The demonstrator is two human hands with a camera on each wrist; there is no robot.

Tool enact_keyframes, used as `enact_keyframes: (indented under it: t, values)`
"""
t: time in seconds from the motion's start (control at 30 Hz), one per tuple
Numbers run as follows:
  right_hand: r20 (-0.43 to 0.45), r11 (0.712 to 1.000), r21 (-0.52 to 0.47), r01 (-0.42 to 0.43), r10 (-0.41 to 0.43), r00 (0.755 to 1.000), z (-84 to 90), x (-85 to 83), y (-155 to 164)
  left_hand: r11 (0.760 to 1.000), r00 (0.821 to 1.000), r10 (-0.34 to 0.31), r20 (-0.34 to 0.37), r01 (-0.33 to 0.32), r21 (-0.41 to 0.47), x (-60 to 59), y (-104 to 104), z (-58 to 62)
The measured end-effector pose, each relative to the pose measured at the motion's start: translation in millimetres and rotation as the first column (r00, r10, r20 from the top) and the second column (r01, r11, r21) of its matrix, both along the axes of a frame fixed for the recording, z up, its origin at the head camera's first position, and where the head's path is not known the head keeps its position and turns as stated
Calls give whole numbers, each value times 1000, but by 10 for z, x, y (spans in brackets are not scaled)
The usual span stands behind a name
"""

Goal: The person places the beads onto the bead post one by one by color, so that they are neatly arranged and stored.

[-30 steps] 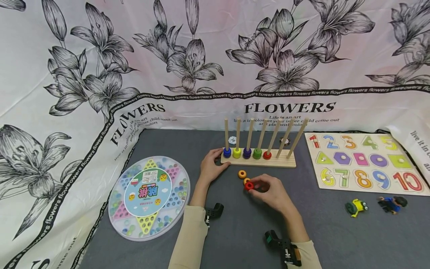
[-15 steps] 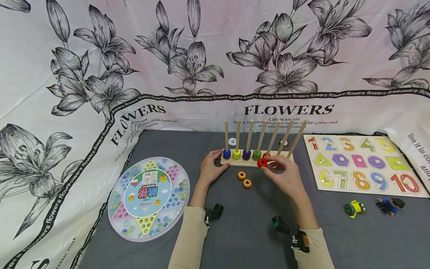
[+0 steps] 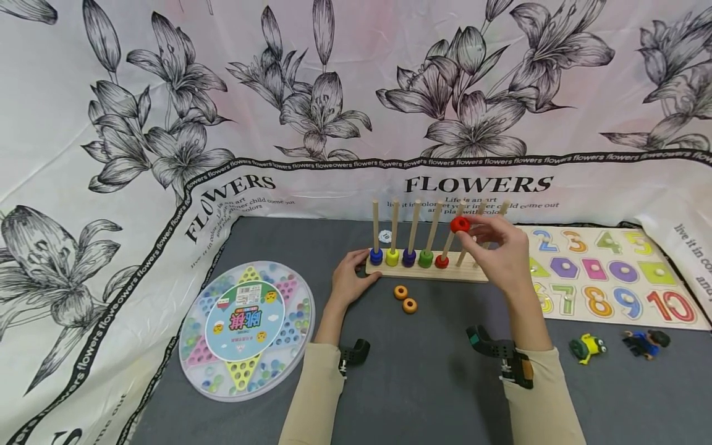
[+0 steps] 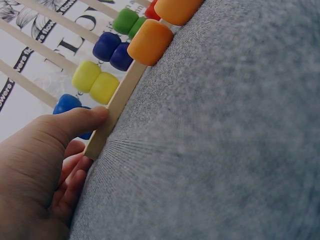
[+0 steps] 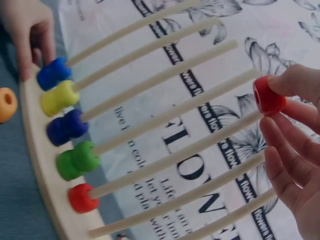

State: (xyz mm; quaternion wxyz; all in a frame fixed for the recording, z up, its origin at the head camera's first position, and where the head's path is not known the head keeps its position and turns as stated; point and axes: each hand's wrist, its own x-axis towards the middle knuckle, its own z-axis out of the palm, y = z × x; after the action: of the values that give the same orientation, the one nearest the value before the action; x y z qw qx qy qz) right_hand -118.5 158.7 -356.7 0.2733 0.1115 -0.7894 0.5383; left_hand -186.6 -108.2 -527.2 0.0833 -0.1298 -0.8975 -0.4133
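Covering the back and left of the scene is a flowered cloth (image 3: 167, 123), with grey felt (image 3: 423, 383) as the work surface. On the felt lie a round marble game (image 3: 247, 330) at the left, a number puzzle (image 3: 612, 275) at the right, and two small toy figures (image 3: 589, 347) in front of the puzzle. Between game and puzzle stands the peg rack (image 3: 425, 272), a wooden base with seven upright pegs.

The left hand (image 3: 350, 281) rests against the rack's left end, thumb straight along the base edge and fingers relaxed, steadying it without grasping. The right hand (image 3: 497, 250) pinches a red ring (image 3: 459, 224) between thumb and fingertips, at the top of the fifth peg; the right wrist view shows the ring just at that peg's tip, not yet threaded.

Judging from how things lie, the work is well begun but far from finished: two rings each sit on the blue (image 5: 52, 73), yellow, purple and green pegs, one red ring (image 5: 81, 198) sits at the fifth peg's foot, and the last two pegs are bare. Two orange rings (image 3: 405, 298) wait on the felt.
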Motion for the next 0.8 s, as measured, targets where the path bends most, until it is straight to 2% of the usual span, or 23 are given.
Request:
enact_keyframes:
  t: [0.13, 0.23, 0.37, 0.53, 0.8]
  values:
    - [-56, 999, -27, 38, -40, 998, 140, -17, -25, 1000, 1000, 6, 11, -6, -3, 14, -12, 3]
    - [-85, 994, -44, 96, -99, 991, 126, -111, 6, 1000, 1000, 8, 14, -8, -5, 15, -15, 4]
    - [-77, 987, -40, 155, -158, 984, 73, -238, 50, 1000, 1000, 3, 9, -3, -5, -1, -13, -1]
    - [-52, 985, 1, 172, -172, 984, 54, -287, 41, 1000, 1000, -2, -8, 2, -1, -8, -10, -8]
    - [-66, 979, 51, 195, -192, 979, 64, -327, 28, 1000, 1000, -7, -15, 7, 0, -12, 5, 4]
